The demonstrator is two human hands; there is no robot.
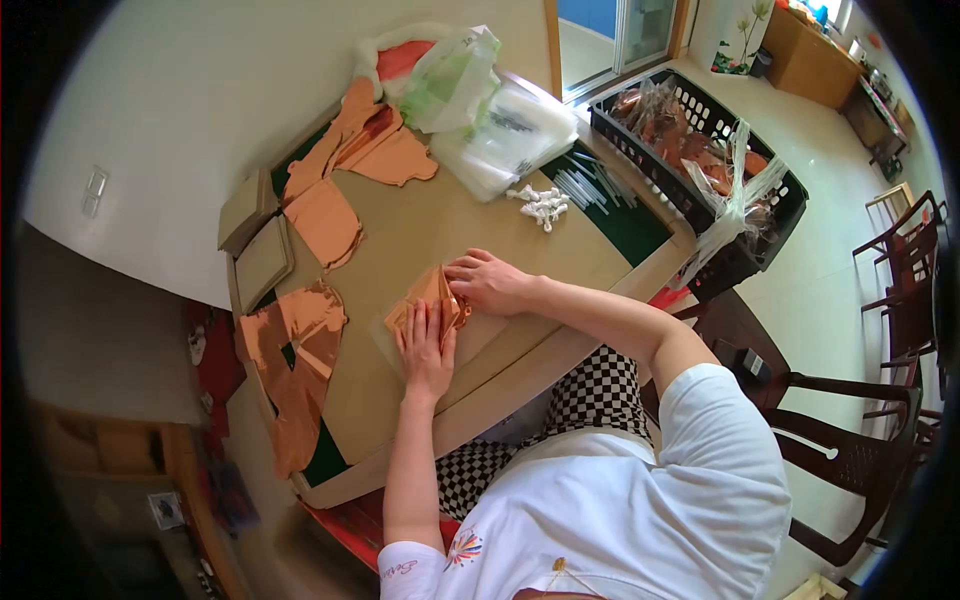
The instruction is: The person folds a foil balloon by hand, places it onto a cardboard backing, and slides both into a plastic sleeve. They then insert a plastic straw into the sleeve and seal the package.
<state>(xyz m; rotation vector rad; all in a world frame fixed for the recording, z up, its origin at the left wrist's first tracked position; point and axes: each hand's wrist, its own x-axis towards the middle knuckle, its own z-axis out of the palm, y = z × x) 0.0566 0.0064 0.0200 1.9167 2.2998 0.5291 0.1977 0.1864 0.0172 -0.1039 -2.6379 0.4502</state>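
A folded piece of shiny copper-coloured foil (425, 287), apparently a flat foil balloon, lies on the table under both hands. A clear plastic sheet or bag (392, 322) shows beneath it. My left hand (427, 348) rests on the near part of the foil, its fingers stretched out over the surface. From the right, my right hand (490, 283) has bent fingers at the foil's upper right edge; its thumb is hidden. Crumpled foil sticks out below the right hand. To the left, flat foil balloons (300, 345) lie along the table edge, and more foil pieces (325, 220) lie farther back.
White plastic clips or small fittings (543, 205) and translucent tubes (583, 188) lie at the back right, beside stacked clear bags (505, 140). Two beige box-like pieces (264, 262) stand at the left edge. A black crate (690, 150) holds bagged foil; a dark chair (850, 450) stands right.
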